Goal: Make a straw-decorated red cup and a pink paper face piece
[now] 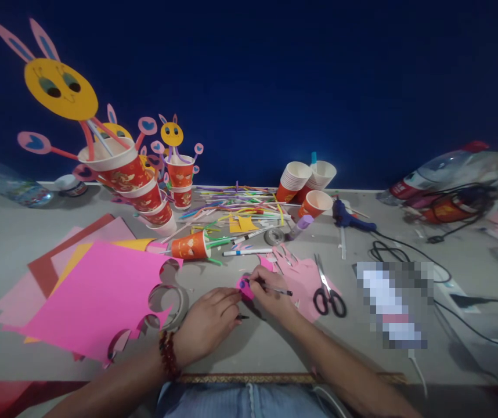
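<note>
A small bright pink paper piece (245,292) with a blue spot on it lies on the table between my hands. My left hand (209,319) rests palm down, fingers together, its fingertips holding the paper's left edge. From under those fingers sticks out a small dark pointed object (242,317), possibly a pen cap. My right hand (270,293) is closed around a slim pen (281,289), its tip over the blue spot. Just right of it are light pink paper scraps (301,278) and black-handled scissors (329,296).
Coloured sheets (96,290) and a tape roll (178,305) lie left. Cup figures with yellow faces (61,90) stand behind them. Pipe cleaners (231,203), paper cups (316,203) and a glue stick (301,226) are at the back. A corded glue gun (353,220) lies right.
</note>
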Action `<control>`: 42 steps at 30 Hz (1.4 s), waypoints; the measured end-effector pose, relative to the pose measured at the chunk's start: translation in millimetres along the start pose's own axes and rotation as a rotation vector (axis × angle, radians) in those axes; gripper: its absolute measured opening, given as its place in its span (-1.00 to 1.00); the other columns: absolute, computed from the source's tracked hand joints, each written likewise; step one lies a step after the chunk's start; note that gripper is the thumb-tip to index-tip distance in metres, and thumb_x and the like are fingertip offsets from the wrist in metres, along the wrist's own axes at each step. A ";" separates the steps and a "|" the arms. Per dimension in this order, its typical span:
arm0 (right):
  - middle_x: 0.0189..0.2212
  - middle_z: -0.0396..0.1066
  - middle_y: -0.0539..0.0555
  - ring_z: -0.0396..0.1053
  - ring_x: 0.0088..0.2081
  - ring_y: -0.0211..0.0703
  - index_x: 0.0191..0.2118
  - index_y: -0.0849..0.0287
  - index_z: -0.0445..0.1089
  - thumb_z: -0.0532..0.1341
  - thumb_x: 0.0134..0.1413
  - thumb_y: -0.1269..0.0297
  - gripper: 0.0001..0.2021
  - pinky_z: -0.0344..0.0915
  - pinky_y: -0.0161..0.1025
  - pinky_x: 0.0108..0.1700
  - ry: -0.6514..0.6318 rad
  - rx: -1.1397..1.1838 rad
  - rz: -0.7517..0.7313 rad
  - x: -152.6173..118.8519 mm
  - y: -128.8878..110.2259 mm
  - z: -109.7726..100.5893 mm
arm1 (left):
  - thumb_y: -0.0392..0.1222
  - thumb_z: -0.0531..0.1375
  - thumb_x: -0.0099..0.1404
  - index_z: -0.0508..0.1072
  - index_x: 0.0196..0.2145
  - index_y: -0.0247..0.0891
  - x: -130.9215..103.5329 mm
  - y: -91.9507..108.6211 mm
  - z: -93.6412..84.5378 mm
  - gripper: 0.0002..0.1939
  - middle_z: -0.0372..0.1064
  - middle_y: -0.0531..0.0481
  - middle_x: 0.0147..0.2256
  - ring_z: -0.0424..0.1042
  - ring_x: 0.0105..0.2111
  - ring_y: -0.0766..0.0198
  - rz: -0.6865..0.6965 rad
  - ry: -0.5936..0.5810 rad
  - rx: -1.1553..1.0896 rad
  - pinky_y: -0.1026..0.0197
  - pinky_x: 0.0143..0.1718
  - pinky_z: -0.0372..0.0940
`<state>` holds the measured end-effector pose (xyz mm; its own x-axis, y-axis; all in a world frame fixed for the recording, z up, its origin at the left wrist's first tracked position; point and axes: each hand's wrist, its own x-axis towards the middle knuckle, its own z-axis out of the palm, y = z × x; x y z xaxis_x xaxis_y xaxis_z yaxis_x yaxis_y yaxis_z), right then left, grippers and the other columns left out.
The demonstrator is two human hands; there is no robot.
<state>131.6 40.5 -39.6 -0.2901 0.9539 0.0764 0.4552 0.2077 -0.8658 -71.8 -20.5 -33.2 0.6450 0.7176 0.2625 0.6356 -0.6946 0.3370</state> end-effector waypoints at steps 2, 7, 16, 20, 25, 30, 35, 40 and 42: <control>-0.59 0.35 -0.07 0.27 -0.53 -0.24 -0.48 0.10 0.31 0.13 0.11 0.31 -0.84 0.11 -0.35 -0.48 -0.001 -0.001 -0.002 0.0 -0.1 -0.3 | -0.23 0.16 0.43 0.44 -0.17 -0.29 0.0 0.2 0.0 -0.90 0.50 -0.16 0.02 0.44 0.10 0.09 -0.003 -0.001 0.000 -0.01 0.14 0.37; -0.59 0.36 -0.07 0.28 -0.52 -0.23 -0.47 0.10 0.32 0.14 0.11 0.32 -0.85 0.13 -0.34 -0.46 -0.006 -0.015 -0.010 0.2 0.3 -0.9 | -0.22 0.16 0.43 0.44 -0.19 -0.29 0.3 0.1 0.8 -0.90 0.51 -0.17 0.01 0.46 0.07 0.08 0.005 0.011 0.009 -0.01 0.11 0.39; -0.60 0.32 -0.07 0.24 -0.54 -0.24 -0.49 0.10 0.28 0.11 0.08 0.31 -0.86 0.15 -0.34 -0.47 0.024 0.022 -0.004 -0.8 -0.3 -0.8 | -0.22 0.15 0.44 0.43 -0.19 -0.29 0.7 0.8 -1.5 -0.90 0.51 -0.14 0.02 0.45 0.08 0.09 -0.001 -0.006 0.008 0.00 0.13 0.38; -0.62 0.31 -0.08 0.22 -0.55 -0.24 -0.50 0.09 0.28 0.12 0.07 0.32 -0.86 0.11 -0.34 -0.49 0.031 0.016 -0.005 -1.1 0.8 -0.3 | -0.22 0.15 0.44 0.44 -0.20 -0.29 1.0 0.6 -0.8 -0.90 0.52 -0.14 0.00 0.47 0.05 0.08 0.004 0.008 0.018 0.00 0.11 0.40; -0.63 0.30 -0.08 0.20 -0.57 -0.25 -0.51 0.10 0.28 0.13 0.06 0.30 -0.85 0.05 -0.32 -0.51 0.024 0.001 -0.012 -0.6 0.0 -0.7 | -0.23 0.13 0.45 0.44 -0.20 -0.28 1.4 0.8 -1.4 -0.89 0.51 -0.15 0.00 0.46 0.06 0.09 0.002 0.007 0.016 0.00 0.11 0.39; -0.63 0.31 -0.09 0.20 -0.57 -0.26 -0.51 0.10 0.29 0.12 0.06 0.31 -0.85 0.07 -0.33 -0.49 0.016 -0.009 -0.008 -0.1 -2.1 -1.2 | -0.22 0.12 0.45 0.45 -0.19 -0.28 1.2 0.7 -2.0 -0.88 0.51 -0.15 0.01 0.46 0.07 0.10 0.005 -0.002 0.024 0.00 0.11 0.40; -0.62 0.32 -0.08 0.22 -0.55 -0.25 -0.50 0.10 0.29 0.12 0.06 0.30 -0.85 0.10 -0.33 -0.48 0.013 -0.011 -0.001 -0.4 -2.7 -1.2 | -0.22 0.11 0.46 0.44 -0.18 -0.27 1.0 0.2 -1.6 -0.87 0.51 -0.14 0.01 0.46 0.07 0.10 0.006 -0.005 0.010 0.00 0.12 0.39; -0.62 0.32 -0.08 0.22 -0.55 -0.24 -0.50 0.10 0.28 0.12 0.07 0.29 -0.85 0.10 -0.33 -0.47 0.003 -0.013 -0.002 -0.2 -3.5 -1.7 | -0.23 0.14 0.44 0.44 -0.19 -0.30 0.7 0.4 -0.3 -0.89 0.51 -0.17 0.01 0.46 0.07 0.09 0.004 0.014 0.016 0.00 0.12 0.39; -0.62 0.32 -0.08 0.22 -0.55 -0.24 -0.51 0.10 0.28 0.12 0.07 0.29 -0.85 0.10 -0.33 -0.47 0.005 -0.014 -0.004 0.0 -4.1 -1.8 | -0.23 0.14 0.44 0.44 -0.19 -0.28 0.7 0.5 -0.6 -0.89 0.51 -0.16 0.01 0.46 0.07 0.10 0.007 0.014 0.013 0.00 0.12 0.39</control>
<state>131.3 40.1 -35.2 -0.2876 0.9542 0.0829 0.4659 0.2150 -0.8583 -71.3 -20.3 -32.3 0.6436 0.7133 0.2775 0.6367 -0.7002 0.3231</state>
